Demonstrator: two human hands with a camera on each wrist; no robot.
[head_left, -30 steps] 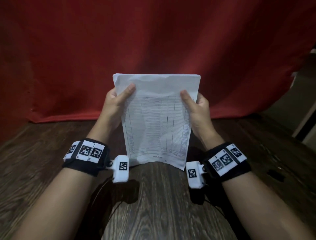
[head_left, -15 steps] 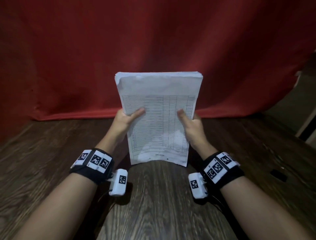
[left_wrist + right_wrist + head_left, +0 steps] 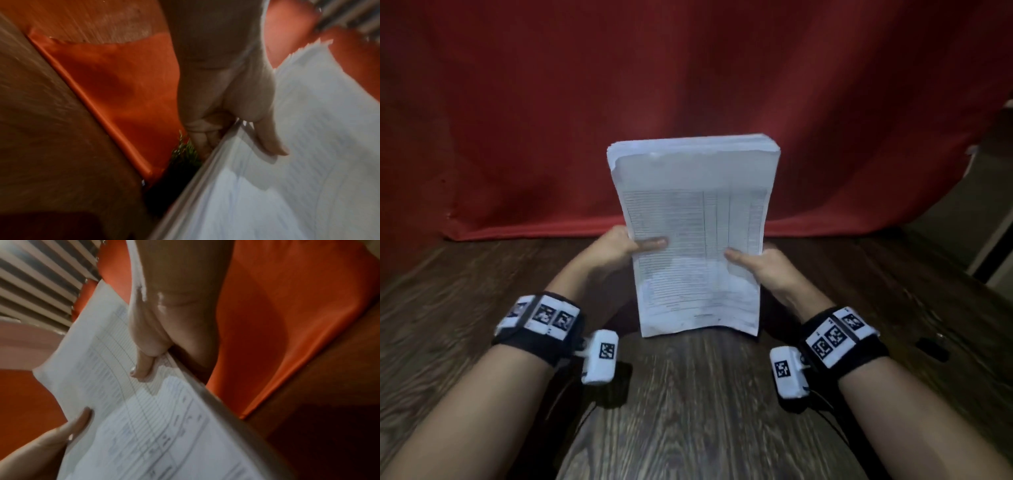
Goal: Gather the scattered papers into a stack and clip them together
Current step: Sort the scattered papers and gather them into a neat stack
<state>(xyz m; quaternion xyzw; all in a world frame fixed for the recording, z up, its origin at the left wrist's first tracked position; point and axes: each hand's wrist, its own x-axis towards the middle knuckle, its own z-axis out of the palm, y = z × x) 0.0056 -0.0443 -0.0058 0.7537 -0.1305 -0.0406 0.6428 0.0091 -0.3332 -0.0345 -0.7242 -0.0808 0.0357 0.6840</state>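
Grip of both hands is clamping one paper stack (image 3: 693, 236): left hand (image 3: 616, 247) is pinching its left edge, right hand (image 3: 765, 265) its right edge, thumbs lying across the printed front sheet, fingers behind. Between the two grips the stack is standing upright, bottom edge meeting the wooden tabletop (image 3: 688, 394). Behind hangs a red cloth (image 3: 688, 68).

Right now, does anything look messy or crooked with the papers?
A little. At the top left corner of the paper stack, some sheets stick out unevenly. The left hand and right hand hold it upright on the wooden table. No clip is on it.
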